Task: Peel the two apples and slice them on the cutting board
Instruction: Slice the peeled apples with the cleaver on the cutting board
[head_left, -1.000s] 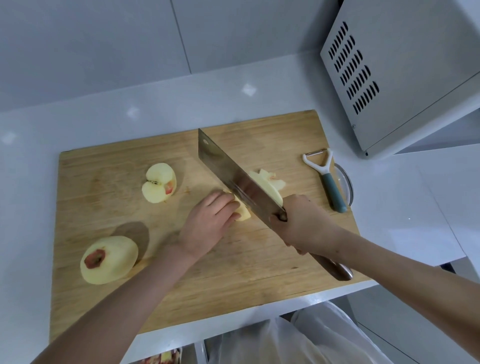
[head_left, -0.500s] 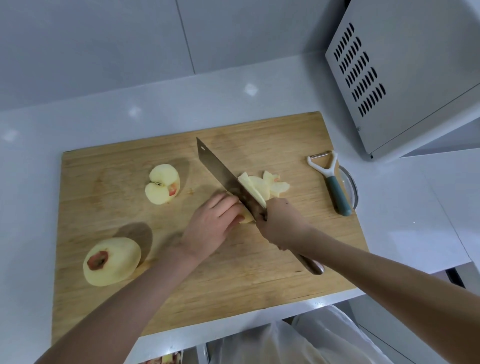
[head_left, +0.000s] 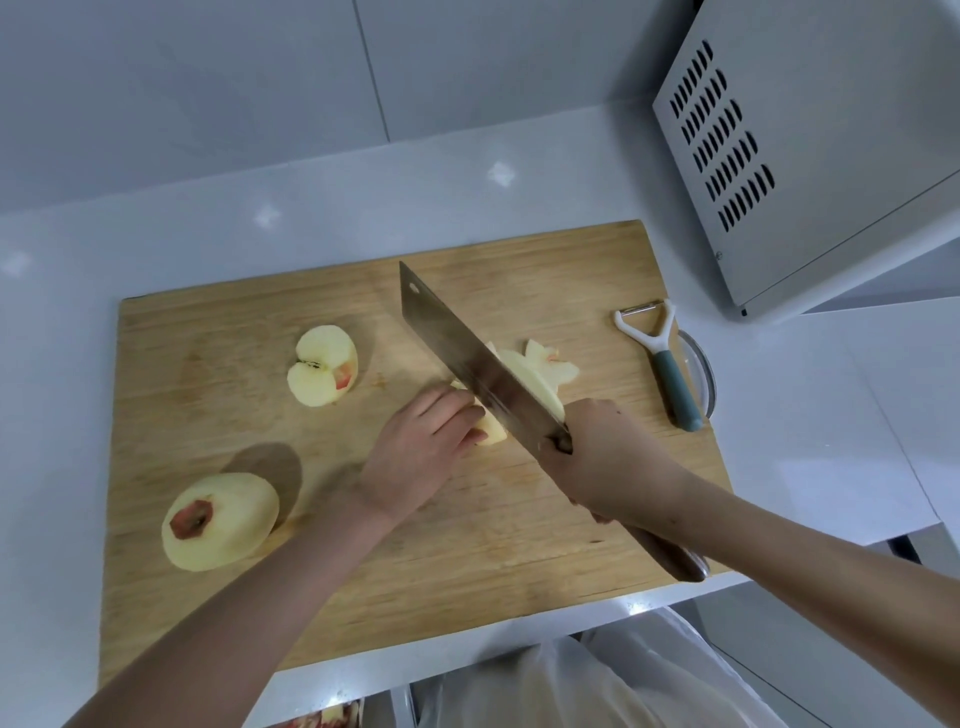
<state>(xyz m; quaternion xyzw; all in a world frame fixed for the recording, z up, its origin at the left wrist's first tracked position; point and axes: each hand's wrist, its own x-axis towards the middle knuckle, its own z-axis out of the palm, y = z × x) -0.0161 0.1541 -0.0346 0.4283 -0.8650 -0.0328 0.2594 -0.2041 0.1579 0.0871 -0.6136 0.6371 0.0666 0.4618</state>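
On the wooden cutting board (head_left: 519, 545) my left hand (head_left: 421, 452) holds down a piece of peeled apple (head_left: 491, 428) with curled fingertips. My right hand (head_left: 608, 457) grips the handle of a cleaver (head_left: 478, 364), whose blade stands against that piece. Cut slices (head_left: 545, 371) lie fanned out just right of the blade. A peeled apple half (head_left: 324, 371) lies cut face up at the board's left middle. A whole peeled apple (head_left: 221, 519), red at the stem end, sits at the near left.
A peeler (head_left: 665, 364) with a teal handle lies at the board's right edge, over a glass rim (head_left: 706, 374). A grey appliance (head_left: 810, 145) stands at the back right. A white plastic bag (head_left: 597, 686) hangs below the counter's front edge.
The cleaver went down through the apple piece, then came up again and shifted slightly left. One more slice leans on the pile to its right. My left hand stayed put.
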